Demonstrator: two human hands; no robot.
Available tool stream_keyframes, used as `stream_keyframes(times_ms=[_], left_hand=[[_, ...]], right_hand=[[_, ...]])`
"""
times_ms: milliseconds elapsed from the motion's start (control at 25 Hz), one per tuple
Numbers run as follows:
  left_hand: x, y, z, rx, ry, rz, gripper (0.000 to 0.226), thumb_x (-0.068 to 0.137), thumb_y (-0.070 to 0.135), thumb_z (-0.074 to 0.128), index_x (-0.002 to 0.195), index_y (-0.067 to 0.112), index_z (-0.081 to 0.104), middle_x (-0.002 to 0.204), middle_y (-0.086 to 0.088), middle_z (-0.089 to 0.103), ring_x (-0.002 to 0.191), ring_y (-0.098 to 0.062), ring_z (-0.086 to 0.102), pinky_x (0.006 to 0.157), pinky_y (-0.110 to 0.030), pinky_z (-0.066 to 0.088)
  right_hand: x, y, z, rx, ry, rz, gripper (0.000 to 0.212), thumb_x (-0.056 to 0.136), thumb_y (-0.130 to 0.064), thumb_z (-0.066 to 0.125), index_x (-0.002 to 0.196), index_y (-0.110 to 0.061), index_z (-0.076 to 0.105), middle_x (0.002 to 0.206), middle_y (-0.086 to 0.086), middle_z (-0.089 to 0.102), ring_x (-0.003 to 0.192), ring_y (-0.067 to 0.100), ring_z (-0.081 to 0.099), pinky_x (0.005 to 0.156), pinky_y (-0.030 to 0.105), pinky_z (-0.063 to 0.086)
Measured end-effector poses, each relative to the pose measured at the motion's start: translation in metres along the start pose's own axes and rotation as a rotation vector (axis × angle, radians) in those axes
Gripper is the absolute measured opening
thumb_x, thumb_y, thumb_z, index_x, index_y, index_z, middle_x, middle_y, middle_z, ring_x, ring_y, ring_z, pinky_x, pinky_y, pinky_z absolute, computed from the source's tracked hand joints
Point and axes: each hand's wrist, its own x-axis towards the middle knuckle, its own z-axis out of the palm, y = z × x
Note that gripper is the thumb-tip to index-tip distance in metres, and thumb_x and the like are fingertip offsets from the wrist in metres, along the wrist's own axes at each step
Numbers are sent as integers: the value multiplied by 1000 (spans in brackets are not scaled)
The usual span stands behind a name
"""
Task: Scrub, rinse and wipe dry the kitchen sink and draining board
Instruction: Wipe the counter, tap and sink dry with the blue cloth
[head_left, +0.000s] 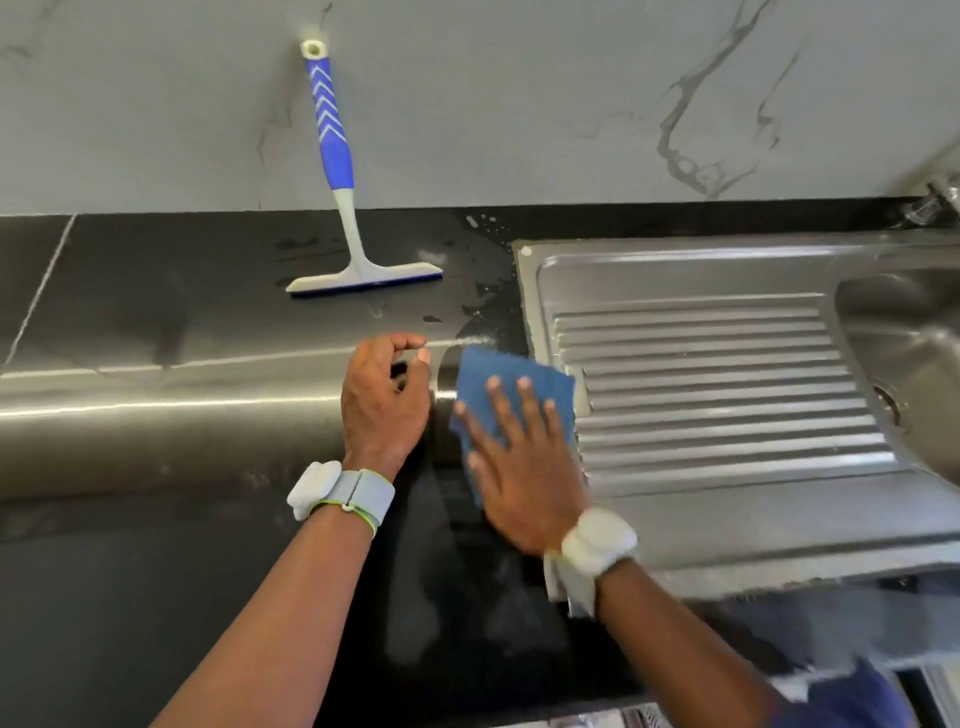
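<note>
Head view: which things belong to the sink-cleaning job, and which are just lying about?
Job:
blue cloth, pressed flat by the right hand at the board's left edge
draining board
sink

Lying about:
squeegee, propped against the wall, untouched
black worktop, with wet patches

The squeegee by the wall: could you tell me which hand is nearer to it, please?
Left. The left hand lies just in front of the squeegee; the right hand is farther right, pressing the blue cloth flat at the edge of the draining board.
</note>
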Motion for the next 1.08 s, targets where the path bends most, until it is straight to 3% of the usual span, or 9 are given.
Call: stream_keyframes(times_ms=[80, 160, 320, 400, 520, 640, 880, 960, 1080], left_hand=[[0, 0, 8, 5, -33, 25, 16, 95, 33, 60, 107, 27, 70, 110, 6, 63, 99, -14, 63, 88, -41, 56], [2, 3, 15, 53, -44, 47, 15, 95, 31, 60, 105, 25, 69, 109, 5, 63, 101, -16, 61, 89, -43, 54], [18, 8, 21, 176, -69, 137, 11, 95, 29, 59, 102, 26, 68, 108, 4, 62, 103, -19, 57, 93, -46, 51], [32, 5, 20, 231, -54, 152, 11, 96, 27, 60, 103, 25, 69, 108, 2, 62, 104, -21, 55, 93, -45, 50], [63, -5, 17, 298, -43, 171, 13, 96, 24, 61, 104, 20, 71, 106, -4, 64, 103, -29, 56, 92, -45, 49], [80, -25, 15, 412, -62, 231, 12, 96, 22, 60, 101, 15, 69, 100, -11, 62, 97, -36, 54, 86, -48, 47], [79, -33, 17, 552, 22, 188, 8, 96, 20, 61, 93, 13, 61, 93, -11, 55, 90, -32, 48, 73, -47, 45], [81, -30, 18, 570, 41, 176, 8, 95, 21, 61, 91, 14, 59, 91, -10, 54, 87, -31, 48, 70, -46, 44], [82, -27, 17, 559, 119, 208, 10, 93, 23, 62, 100, 17, 60, 94, -9, 54, 88, -32, 51, 71, -45, 40]], right_hand=[[-79, -21, 3, -44, -60, -124, 59, 103, -49, 28, 159, -39, 13, 169, 4, 2, 154, 36, -5, 122, 57, 5], [-138, -18, 6, -74, -44, -160, 60, 103, -52, 34, 159, -39, 17, 168, 4, 8, 154, 37, 5, 120, 55, 13], [-165, -10, 13, -80, -2, -19, 59, 99, -58, 35, 156, -42, 28, 165, 0, 23, 151, 37, 21, 111, 53, 29], [-142, -23, 9, -14, -30, 57, 61, 99, -56, 38, 157, -41, 25, 167, 1, 17, 152, 38, 14, 113, 56, 24], [-79, -34, 5, -6, -3, -53, 60, 101, -51, 37, 158, -42, 19, 169, 0, 6, 154, 36, -2, 122, 55, 8], [18, -26, 2, 0, 18, -87, 58, 101, -51, 33, 157, -45, 18, 169, -1, 9, 154, 34, -6, 123, 55, 0], [190, 24, -15, 40, 9, 282, 59, 102, -52, 20, 158, -42, 6, 169, -1, -2, 153, 36, -12, 122, 58, -3], [189, 20, -16, 56, 6, 299, 58, 103, -50, 16, 159, -39, 4, 169, 1, -5, 153, 36, -14, 122, 57, -5], [133, -2, -9, -25, 71, 62, 58, 104, -48, 17, 160, -36, 8, 169, 1, 2, 154, 33, -9, 123, 55, 1]])
